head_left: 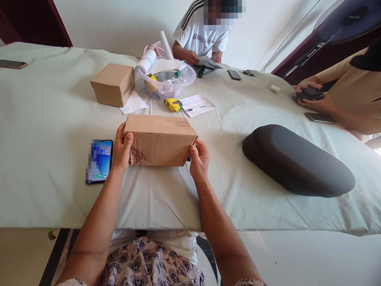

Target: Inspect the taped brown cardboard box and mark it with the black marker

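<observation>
I see both hands clamped on a brown cardboard box (160,140) resting on the cloth-covered surface (44,131): left hand (121,151) curled around its left end, right hand (199,159) gripping its right end. A smartphone (99,161) lies just beside the left hand.

Seemingly a plain room in a home, pressed into service as a shared worktable; a long table (44,119) is draped in pale cloth, the walls (125,20) are bare white, a dark wooden door (35,20) fills the corner and a standing fan (348,20) leans in at the right; a taped cardboard box (160,139), a smaller box (113,84), a yellow tape measure (173,105), printed sheets (198,105), a clear plastic bowl (169,81) and a phone (99,161) lie about; a seated person (199,35) is at the far side, a second person (351,91) at the right
</observation>
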{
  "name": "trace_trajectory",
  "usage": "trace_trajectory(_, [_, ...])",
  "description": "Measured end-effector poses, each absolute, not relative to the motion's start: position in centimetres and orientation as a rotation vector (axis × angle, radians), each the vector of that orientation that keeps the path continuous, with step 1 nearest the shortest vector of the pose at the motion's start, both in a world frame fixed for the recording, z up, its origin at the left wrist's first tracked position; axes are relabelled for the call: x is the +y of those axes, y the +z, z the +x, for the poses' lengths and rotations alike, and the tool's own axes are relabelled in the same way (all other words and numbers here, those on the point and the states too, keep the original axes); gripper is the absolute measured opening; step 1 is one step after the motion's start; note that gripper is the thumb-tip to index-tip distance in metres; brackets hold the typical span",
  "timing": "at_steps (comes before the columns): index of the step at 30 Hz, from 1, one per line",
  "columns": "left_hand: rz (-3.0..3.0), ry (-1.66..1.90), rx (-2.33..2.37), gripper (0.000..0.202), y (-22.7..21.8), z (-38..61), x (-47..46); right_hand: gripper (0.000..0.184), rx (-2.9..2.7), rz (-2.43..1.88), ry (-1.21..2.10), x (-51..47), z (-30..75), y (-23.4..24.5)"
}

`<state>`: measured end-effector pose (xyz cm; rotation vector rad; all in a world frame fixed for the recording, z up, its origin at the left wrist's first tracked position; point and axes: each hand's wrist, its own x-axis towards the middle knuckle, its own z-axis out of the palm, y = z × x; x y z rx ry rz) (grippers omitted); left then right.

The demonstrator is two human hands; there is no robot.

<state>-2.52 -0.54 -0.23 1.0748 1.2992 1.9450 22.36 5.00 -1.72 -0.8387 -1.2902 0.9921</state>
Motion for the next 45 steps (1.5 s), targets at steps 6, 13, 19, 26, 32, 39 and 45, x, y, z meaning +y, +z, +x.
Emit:
trace_trajectory(6, [1.2,1.853,1.235,0.077,-0.7,-2.9,-0.1,0.038,-1.279,-0.899,0.98,5.1,22.5,-2.0])
trace_trajectory(13, [1.218,1.657,1.296,0.114,-1.5,-2.6,-0.1,0.037,-1.296,-0.882,0.984,5.4,22.7,-2.4])
trace_trajectory(19, [1.342,1.503,1.375,0.129,-2.7,-4.1,0.2,0.039,-1.284,-0.876,0.955,5.5,22.5,-2.5])
trace_trajectory(26, [1.35,1.67,1.332,0.126,-2.7,-4.1,0.4,0.039,-1.308,-0.932,0.916,5.5,22.7,-2.5])
trace_trajectory(32, [1.217,1.769,1.324,0.098,-2.5,-4.0,0.3,0.041,-1.342,-0.997,0.915,5.7,22.6,-2.7])
trace_trajectory(39, [1.137,1.848,1.215,0.088,-2.3,-3.5,0.5,0.044,-1.279,-0.992,1.055,5.4,22.5,-2.5])
trace_trajectory(45, [1.153,1.786,1.115,0.091,-2.5,-2.6,0.6,0.048,-1.194,-0.939,0.945,5.3,22.6,-2.1])
